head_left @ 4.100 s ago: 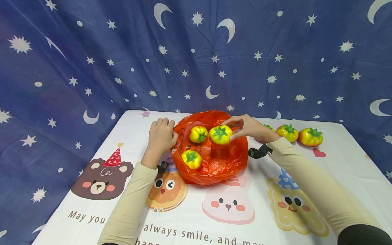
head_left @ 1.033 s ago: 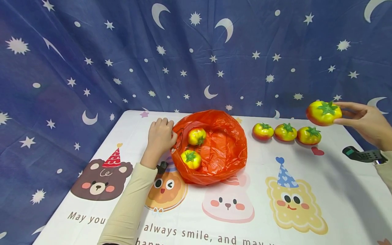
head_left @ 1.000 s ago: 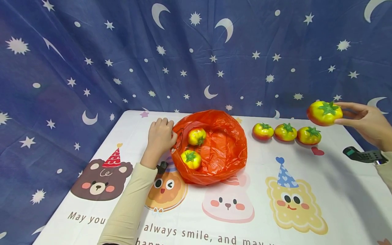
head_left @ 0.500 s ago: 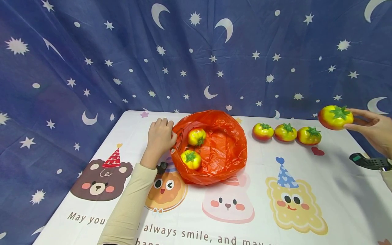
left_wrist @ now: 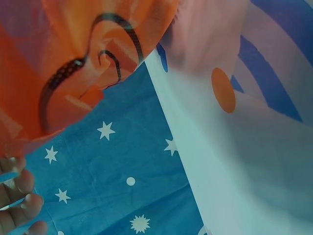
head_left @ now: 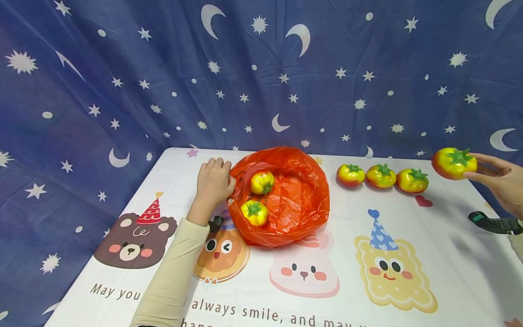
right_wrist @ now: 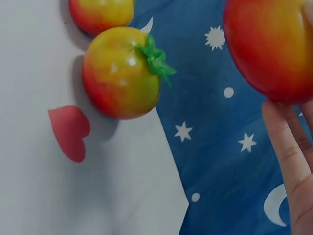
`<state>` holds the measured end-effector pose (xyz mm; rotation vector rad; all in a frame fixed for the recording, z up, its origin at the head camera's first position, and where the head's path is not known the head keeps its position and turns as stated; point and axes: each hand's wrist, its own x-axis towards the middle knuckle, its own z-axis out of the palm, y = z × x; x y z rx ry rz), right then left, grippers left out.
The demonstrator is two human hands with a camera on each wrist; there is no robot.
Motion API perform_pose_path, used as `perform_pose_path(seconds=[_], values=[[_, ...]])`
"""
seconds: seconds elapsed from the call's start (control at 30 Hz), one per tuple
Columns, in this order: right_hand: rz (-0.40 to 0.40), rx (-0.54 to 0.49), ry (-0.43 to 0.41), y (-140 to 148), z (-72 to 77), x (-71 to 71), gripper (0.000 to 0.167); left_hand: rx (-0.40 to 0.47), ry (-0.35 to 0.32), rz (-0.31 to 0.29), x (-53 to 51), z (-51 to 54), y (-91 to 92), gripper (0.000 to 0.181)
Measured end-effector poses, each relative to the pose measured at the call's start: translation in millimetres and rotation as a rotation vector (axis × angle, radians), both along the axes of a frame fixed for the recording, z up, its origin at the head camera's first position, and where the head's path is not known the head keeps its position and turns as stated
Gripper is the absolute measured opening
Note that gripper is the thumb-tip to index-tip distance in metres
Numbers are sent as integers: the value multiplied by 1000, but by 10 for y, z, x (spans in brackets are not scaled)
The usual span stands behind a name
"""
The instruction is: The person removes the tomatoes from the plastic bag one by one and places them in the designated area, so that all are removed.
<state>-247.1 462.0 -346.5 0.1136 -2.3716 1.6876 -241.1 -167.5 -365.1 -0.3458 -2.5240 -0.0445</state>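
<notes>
In the head view my left hand (head_left: 213, 186) grips the left rim of a red plastic bag (head_left: 294, 204). Two yellow-and-red tomatoes, one upper (head_left: 262, 182) and one lower (head_left: 255, 213), lie inside the bag on its left side. At the far right my right hand (head_left: 500, 179) holds another tomato (head_left: 453, 163) above the table, between thumb and fingers. The left wrist view shows the bag (left_wrist: 73, 63) with fingertips (left_wrist: 24, 205) at its lower edge. In the right wrist view the held tomato (right_wrist: 274, 49) rests against my fingers (right_wrist: 288, 147).
Three tomatoes stand in a row right of the bag: left (head_left: 350, 175), middle (head_left: 381, 176) and right (head_left: 412, 180). A white cloth (head_left: 347, 281) with printed cartoon figures covers the table. Behind it hangs a blue curtain (head_left: 245, 104) with stars and moons.
My right hand went from above the bag to the far right, holding a tomato there, then moved a little further right and down. The left hand stays at the bag's rim.
</notes>
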Motion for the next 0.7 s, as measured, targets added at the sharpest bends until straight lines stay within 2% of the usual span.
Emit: perform_pose_path(seconds=[0.23, 0.4, 0.5, 0.7], values=[[-50, 57, -46, 48, -123, 45, 46, 1, 21, -8, -6, -9, -6, 13], [-58, 6, -71, 99, -229, 75, 48, 6, 18, -11, -3, -8, -5, 13], [-76, -65, -78, 201, -353, 41, 49, 9, 16, -12, 1, -7, -4, 12], [-76, -48, -116, 572, -694, -131, 58, 9, 19, -13, 4, -8, -4, 12]])
